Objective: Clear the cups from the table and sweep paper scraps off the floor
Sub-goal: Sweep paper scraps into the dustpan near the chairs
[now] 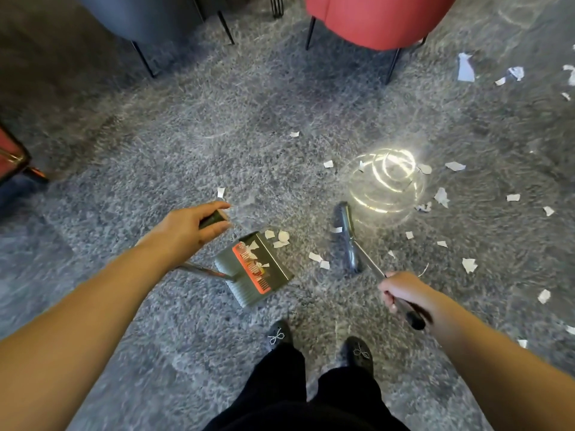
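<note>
Sweeping is partly done: left hand [189,225] grips the dustpan [255,269] handle, right hand [404,293] grips the broom [350,241], a few scraps lie collected in the pan, and many paper scraps [466,264] remain on the floor at right of frame.

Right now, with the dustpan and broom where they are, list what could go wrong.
1. Scraps lie just past the dustpan lip; a broom stroke may push them around it, not in.
2. The left hand holds only the handle's end, so the pan could tip and spill.
3. Scraps near the red chair may be missed.
</note>
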Tool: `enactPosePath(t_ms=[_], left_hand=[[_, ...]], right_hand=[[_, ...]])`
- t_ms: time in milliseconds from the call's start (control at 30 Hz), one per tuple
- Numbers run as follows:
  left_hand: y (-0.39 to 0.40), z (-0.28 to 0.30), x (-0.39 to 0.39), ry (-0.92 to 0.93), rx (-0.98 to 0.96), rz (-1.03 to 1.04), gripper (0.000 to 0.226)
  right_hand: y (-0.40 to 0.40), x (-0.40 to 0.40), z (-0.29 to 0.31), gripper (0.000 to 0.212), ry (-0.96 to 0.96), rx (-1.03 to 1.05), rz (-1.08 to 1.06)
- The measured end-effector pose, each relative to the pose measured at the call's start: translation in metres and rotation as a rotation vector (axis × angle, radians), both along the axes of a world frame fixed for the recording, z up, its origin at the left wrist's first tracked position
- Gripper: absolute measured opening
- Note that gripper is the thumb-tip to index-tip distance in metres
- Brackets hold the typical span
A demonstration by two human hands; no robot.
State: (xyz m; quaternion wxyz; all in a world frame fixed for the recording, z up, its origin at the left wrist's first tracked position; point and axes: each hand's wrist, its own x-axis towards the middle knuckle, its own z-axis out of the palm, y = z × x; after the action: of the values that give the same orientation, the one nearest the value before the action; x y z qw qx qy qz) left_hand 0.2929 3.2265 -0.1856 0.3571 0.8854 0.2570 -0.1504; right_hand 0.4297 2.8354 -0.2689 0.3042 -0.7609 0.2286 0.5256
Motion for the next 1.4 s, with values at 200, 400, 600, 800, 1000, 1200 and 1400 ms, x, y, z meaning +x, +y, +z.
enactPosePath(t_ms=[200, 400, 600, 800, 1000, 1200, 1400], left_hand=[[0.006, 0.007, -0.008, -0.015, -0.008, -0.011, 0.044], [0.013, 0.008, -0.03, -0.025, -0.024, 0.062, 0.04], [0.019, 0.007, -0.045, -0.054, -0.038, 0.152, 0.032], [0.028, 0.007, -0.047, -0.068, 0.005, 0.196, 0.032], [0.023, 0.002, -0.036, -0.071, 0.033, 0.258, 0.038], [0.028, 0.005, -0.026, -0.044, -0.016, 0.247, 0.037], [0.041, 0.005, -0.025, 0.009, 0.009, 0.264, 0.035]], right_hand=[[0.034, -0.039, -0.013, 0.055, 0.036, 0.101, 0.225], [0.073, -0.059, -0.013, 0.058, 0.085, 0.204, 0.189], [0.094, -0.046, -0.005, 0.039, 0.095, 0.203, 0.192], [0.093, -0.025, 0.004, 0.039, 0.037, 0.183, 0.25], [0.105, 0.01, -0.009, 0.059, -0.016, 0.138, 0.422], [0.131, 0.036, -0.013, 0.062, 0.003, 0.147, 0.568], [0.139, 0.018, -0.015, 0.061, 0.118, 0.178, 0.528]])
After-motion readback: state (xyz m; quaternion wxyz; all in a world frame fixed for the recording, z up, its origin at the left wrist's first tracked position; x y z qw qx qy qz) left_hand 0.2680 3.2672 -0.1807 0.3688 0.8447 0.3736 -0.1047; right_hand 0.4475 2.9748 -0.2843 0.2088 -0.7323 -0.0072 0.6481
